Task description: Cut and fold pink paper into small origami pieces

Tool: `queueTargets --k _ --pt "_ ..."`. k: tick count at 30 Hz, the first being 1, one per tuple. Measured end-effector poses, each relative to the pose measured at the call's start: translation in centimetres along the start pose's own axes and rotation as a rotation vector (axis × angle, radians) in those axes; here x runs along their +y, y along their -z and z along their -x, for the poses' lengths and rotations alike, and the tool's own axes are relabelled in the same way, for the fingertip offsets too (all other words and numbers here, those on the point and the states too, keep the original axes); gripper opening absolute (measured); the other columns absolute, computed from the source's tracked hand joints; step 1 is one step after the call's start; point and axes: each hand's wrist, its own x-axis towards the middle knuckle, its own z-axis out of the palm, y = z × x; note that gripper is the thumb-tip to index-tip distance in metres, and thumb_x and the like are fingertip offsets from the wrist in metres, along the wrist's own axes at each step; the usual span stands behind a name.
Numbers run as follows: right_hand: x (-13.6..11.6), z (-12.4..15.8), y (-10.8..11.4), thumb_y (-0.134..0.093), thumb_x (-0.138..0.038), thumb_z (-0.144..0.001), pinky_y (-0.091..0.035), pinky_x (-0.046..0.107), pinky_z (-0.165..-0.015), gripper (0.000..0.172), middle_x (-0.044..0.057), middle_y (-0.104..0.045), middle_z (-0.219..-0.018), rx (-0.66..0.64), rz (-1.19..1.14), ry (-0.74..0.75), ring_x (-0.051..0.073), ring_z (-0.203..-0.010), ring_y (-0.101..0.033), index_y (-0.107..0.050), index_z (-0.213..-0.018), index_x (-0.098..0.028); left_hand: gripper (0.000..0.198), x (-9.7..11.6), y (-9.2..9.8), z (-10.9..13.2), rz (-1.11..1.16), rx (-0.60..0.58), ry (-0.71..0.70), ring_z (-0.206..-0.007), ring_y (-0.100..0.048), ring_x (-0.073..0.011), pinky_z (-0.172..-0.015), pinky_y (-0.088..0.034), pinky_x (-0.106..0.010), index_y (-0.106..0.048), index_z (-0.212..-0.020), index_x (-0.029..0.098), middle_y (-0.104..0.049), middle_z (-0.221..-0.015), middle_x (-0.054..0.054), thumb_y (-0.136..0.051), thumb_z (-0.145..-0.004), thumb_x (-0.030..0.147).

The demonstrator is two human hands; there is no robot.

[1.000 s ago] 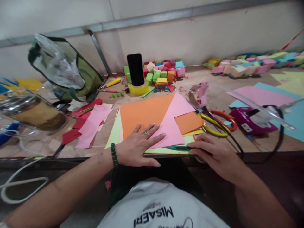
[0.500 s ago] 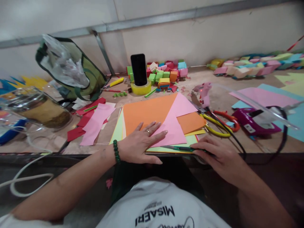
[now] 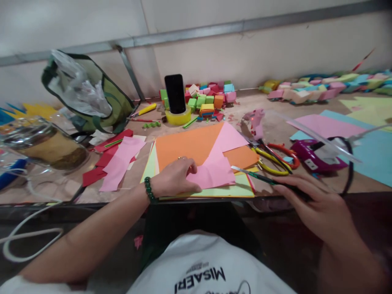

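My left hand (image 3: 177, 177), with a green bead bracelet and a ring, has its fingers curled toward the thumb on the near left edge of a pink paper sheet (image 3: 214, 173). The sheet is slightly buckled there. It lies over an orange sheet (image 3: 183, 143) on a stack with pale green and yellow paper (image 3: 241, 190) at the near edge. My right hand (image 3: 318, 204) grips a green-and-black craft knife (image 3: 260, 176), its thin blade pointing left just above the pink sheet's right end.
Pliers (image 3: 275, 163) with yellow grips, a pink glue gun (image 3: 257, 123) and a purple device (image 3: 318, 157) sit to the right. A phone (image 3: 175, 94) stands in a yellow tape roll (image 3: 178, 118) behind. Pink strips (image 3: 122, 163), a glass jar (image 3: 49, 143) and a green bag (image 3: 113, 98) are leftward.
My left hand has gone from lying flat to curled fingers at the pink paper's edge. My right hand has moved right with the knife, lifting its blade off the stack's near edge.
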Motion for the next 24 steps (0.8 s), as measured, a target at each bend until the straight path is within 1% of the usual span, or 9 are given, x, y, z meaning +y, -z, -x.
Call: queueTargets --k 1,4,6,10,12,14,16,21,24 --pt "0.1 0.0 -0.2 -0.058 -0.034 -0.087 -0.049 0.028 -0.079 0.015 0.003 -0.067 -0.094 0.009 0.017 -0.007 0.018 -0.085 -0.064 -0.067 -0.097 -0.025 0.047 0.0 0.1 -0.1 0.012 0.003 0.003 -0.084 -0.056 -0.0232 -0.073 -0.047 -0.035 -0.057 -0.096 0.016 -0.059 -0.096 -0.007 -0.073 -0.064 0.046" --pt "0.2 -0.3 -0.6 -0.056 -0.038 -0.088 -0.049 0.029 -0.074 0.018 0.002 -0.068 -0.091 0.005 0.041 -0.025 0.018 -0.081 -0.064 -0.067 -0.097 -0.026 0.064 -0.1 0.2 -0.2 0.032 0.017 -0.001 -0.091 -0.055 -0.0241 -0.078 -0.047 -0.036 -0.051 -0.113 0.015 -0.056 -0.107 -0.01 -0.074 -0.062 0.046" --pt "0.0 -0.6 -0.8 -0.056 -0.038 -0.088 -0.049 0.029 -0.073 0.018 0.002 -0.068 -0.09 0.011 0.04 -0.028 0.019 -0.081 -0.064 -0.067 -0.096 -0.026 0.07 -0.2 0.3 -0.4 0.012 -0.007 -0.002 -0.094 -0.055 -0.0253 -0.079 -0.046 -0.037 -0.049 -0.118 0.015 -0.055 -0.109 -0.011 -0.074 -0.062 0.048" --pt "-0.8 -1.2 -1.0 -0.055 -0.031 -0.089 -0.049 0.029 -0.077 0.014 0.005 -0.067 -0.094 -0.035 0.018 -0.073 0.02 -0.085 -0.064 -0.066 -0.097 -0.025 0.053 -0.2 0.6 -0.7 -0.075 -0.054 -0.03 -0.088 -0.054 -0.0253 -0.074 -0.046 -0.037 -0.056 -0.098 0.016 -0.053 -0.102 -0.01 -0.072 -0.062 0.052" --pt "-1.1 -1.5 -1.0 -0.055 -0.029 -0.089 -0.049 0.031 -0.077 0.015 0.006 -0.066 -0.095 -0.062 0.001 -0.101 0.021 -0.087 -0.064 -0.065 -0.099 -0.024 0.055 -0.2 0.6 -0.8 -0.081 -0.034 -0.041 -0.09 -0.054 -0.026 -0.076 -0.046 -0.038 -0.055 -0.1 0.017 -0.053 -0.105 -0.01 -0.072 -0.062 0.053" --pt "-1.2 -1.7 -1.1 -0.055 -0.03 -0.089 -0.049 0.032 -0.078 0.016 0.007 -0.066 -0.094 -0.048 -0.007 -0.112 0.022 -0.087 -0.064 -0.066 -0.099 -0.023 0.064 -0.3 0.5 -0.8 -0.067 -0.012 -0.045 -0.096 -0.054 -0.0277 -0.08 -0.046 -0.039 -0.051 -0.11 0.017 -0.054 -0.109 -0.011 -0.072 -0.062 0.053" --pt "-1.2 -1.9 -1.2 -0.056 -0.031 -0.088 -0.05 0.034 -0.078 0.017 0.007 -0.066 -0.093 -0.026 0.001 -0.11 0.023 -0.088 -0.064 -0.066 -0.097 -0.022 0.067 -0.4 0.5 -0.8 -0.062 -0.017 -0.048 -0.099 -0.053 -0.0282 -0.082 -0.045 -0.039 -0.049 -0.114 0.018 -0.054 -0.109 -0.011 -0.072 -0.062 0.052" --pt "-0.7 -2.4 -2.4 -0.054 -0.032 -0.089 -0.05 0.036 -0.08 0.019 0.007 -0.066 -0.097 -0.034 -0.016 -0.121 0.023 -0.092 -0.063 -0.066 -0.1 -0.022 0.052 -0.6 0.5 -0.8 -0.075 -0.046 -0.071 -0.086 -0.052 -0.0228 -0.074 -0.046 -0.035 -0.054 -0.094 0.017 -0.049 -0.102 -0.008 -0.074 -0.061 0.053" --pt "-0.2 -2.8 -3.3 -0.053 -0.031 -0.089 -0.051 0.039 -0.081 0.019 0.007 -0.068 -0.097 -0.052 -0.036 -0.111 0.024 -0.094 -0.064 -0.066 -0.099 -0.021 0.052 -0.7 0.4 -0.8 -0.065 -0.023 -0.093 -0.087 -0.051 -0.0225 -0.074 -0.045 -0.035 -0.052 -0.093 0.018 -0.047 -0.102 -0.008 -0.074 -0.062 0.053"
